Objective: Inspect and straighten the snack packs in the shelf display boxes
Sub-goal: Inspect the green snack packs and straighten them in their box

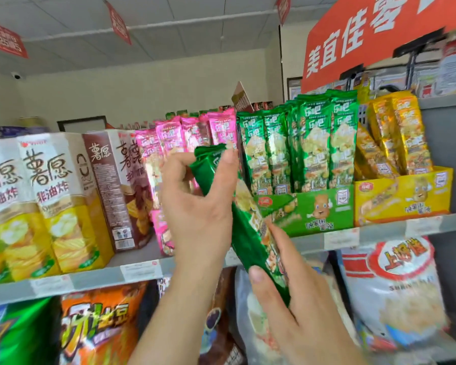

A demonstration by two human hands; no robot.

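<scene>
- A bundle of green snack packs (245, 241) is held in the centre of the frame, in front of the shelf and just left of the green display box (327, 209).
- Its long axis is tilted. The upper end points to the upper left, toward the pink packs (192, 133), and the lower end points to the lower right.
- The upper end is gripped by the left hand (195, 206). The thumb is laid on the front face and the other fingers are curled behind the packs, partly hidden.
- The lower end is pinched by the right hand (300, 312). The thumb is pressed on the left edge and the index finger is stretched along the right edge. The other fingers cannot be seen.
- How many packs are in the bundle cannot be told, because the edges are blurred.
- In the green display box the upright green packs (308, 143) are stood with the long axis vertical and the printed face forward.
- The lower part of the pink packs is covered by the left hand.
- At the right a yellow display box (406, 198) is seen, with some of its packs leaning.
</scene>
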